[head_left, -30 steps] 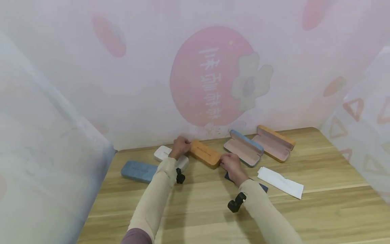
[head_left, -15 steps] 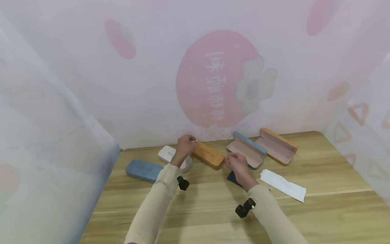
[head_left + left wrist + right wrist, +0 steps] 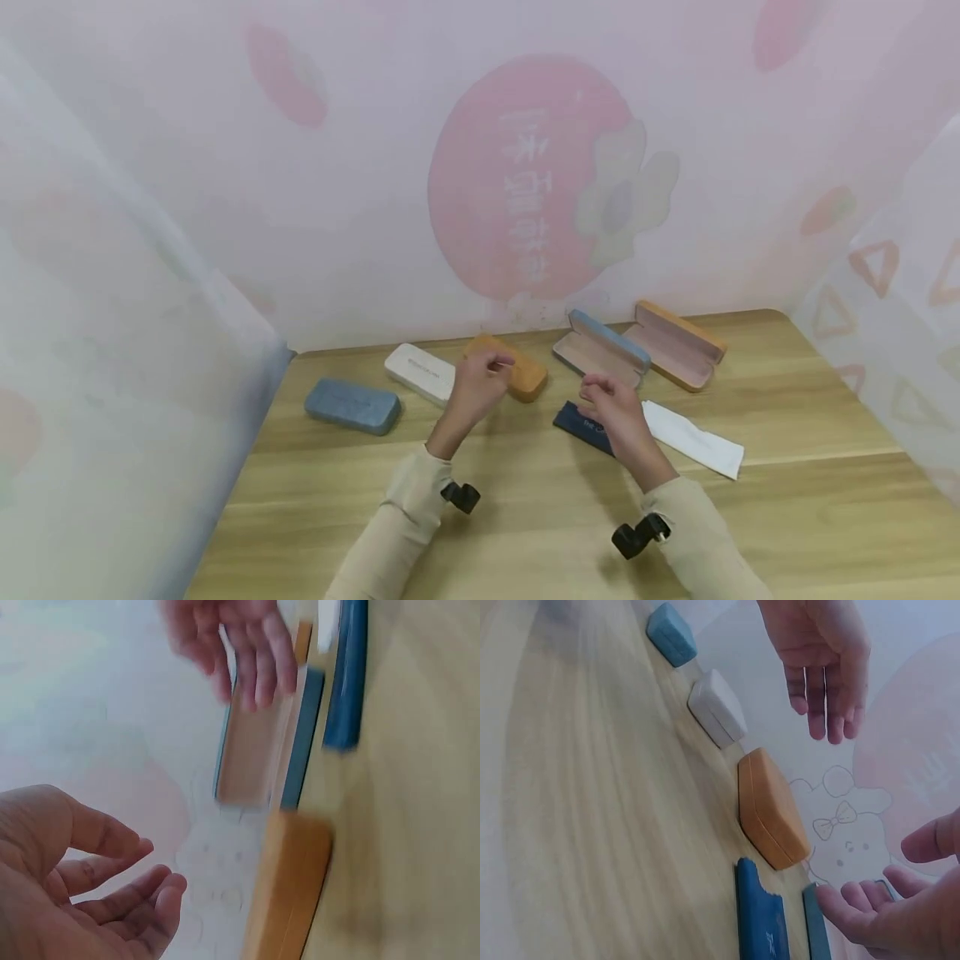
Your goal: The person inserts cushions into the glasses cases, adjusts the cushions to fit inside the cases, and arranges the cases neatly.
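My left hand (image 3: 480,387) hovers in front of the closed orange glasses case (image 3: 528,375), hiding part of it. Its fingers are loosely bent with nothing between them, as the left wrist view shows. The white glasses case (image 3: 420,372), also closed, lies just left of that hand. Over the dark blue cloth pouch (image 3: 581,427) is my right hand (image 3: 618,417), fingers relaxed and holding nothing; it covers the pouch's right end. In the right wrist view the orange case (image 3: 769,810) stands apart from both hands.
A closed blue glasses case (image 3: 352,406) lies at the left. Toward the back right, a blue case (image 3: 592,357) and an orange case (image 3: 667,354) stand with lids up. A folded white cloth (image 3: 697,442) lies right of the pouch. A printed wall sheet (image 3: 360,208) borders the table's back.
Both hands have let go of the closed orange case and drawn back toward the person. The right hand has also moved to the right. The case remains at the back.
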Demonstrator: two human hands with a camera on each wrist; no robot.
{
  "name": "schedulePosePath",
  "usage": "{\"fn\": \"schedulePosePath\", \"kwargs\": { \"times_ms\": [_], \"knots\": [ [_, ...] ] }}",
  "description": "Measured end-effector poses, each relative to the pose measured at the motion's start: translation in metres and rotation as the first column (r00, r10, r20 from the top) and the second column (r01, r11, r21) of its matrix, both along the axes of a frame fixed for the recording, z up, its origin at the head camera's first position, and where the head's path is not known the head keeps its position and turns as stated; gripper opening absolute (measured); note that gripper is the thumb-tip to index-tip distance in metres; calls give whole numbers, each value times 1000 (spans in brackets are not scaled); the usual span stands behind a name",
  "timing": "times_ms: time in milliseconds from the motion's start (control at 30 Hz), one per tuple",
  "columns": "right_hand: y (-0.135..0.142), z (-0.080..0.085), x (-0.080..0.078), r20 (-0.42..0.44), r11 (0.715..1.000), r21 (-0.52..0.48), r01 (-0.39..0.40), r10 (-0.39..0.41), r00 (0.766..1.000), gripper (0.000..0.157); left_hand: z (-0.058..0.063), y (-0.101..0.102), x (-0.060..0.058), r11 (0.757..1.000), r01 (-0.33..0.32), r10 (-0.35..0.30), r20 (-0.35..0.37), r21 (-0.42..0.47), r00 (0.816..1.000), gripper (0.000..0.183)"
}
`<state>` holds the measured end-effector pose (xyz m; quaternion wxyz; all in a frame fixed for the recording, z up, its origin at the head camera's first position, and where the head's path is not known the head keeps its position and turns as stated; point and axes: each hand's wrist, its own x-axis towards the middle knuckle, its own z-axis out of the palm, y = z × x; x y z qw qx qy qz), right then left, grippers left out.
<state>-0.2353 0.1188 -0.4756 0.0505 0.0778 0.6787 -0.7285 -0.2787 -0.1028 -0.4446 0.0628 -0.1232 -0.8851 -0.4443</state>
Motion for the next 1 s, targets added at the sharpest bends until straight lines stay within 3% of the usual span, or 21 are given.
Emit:
{"fn": "schedulePosePath", "kwargs": {
  "times_ms": [133,267,467,600,733,900,1000],
  "knots": [
    [7,2,9,0,998,54,10,-10,1000,42,-4,15,17,994,107,-106,33,-22,994,19],
    [16,3,21,14,994,109,7,-8,1000,43,-16,25,27,984,174,-171,70,-46,983,17],
    [32,0,41,33,979,203,9,-16,999,42,-34,36,31,972,216,-205,105,-98,973,17],
    [44,0,52,29,953,303,13,-23,999,40,-42,42,31,966,224,-208,126,-128,970,17],
    [55,-4,61,48,897,442,14,-39,998,37,-51,46,30,963,218,-195,148,-159,970,18],
    [64,-11,68,64,783,621,-27,-17,998,40,-57,52,27,948,210,-184,127,-239,975,20],
    [66,-15,69,45,719,694,-33,3,999,44,-57,57,26,937,203,-173,126,-284,977,12]
  ]
}}
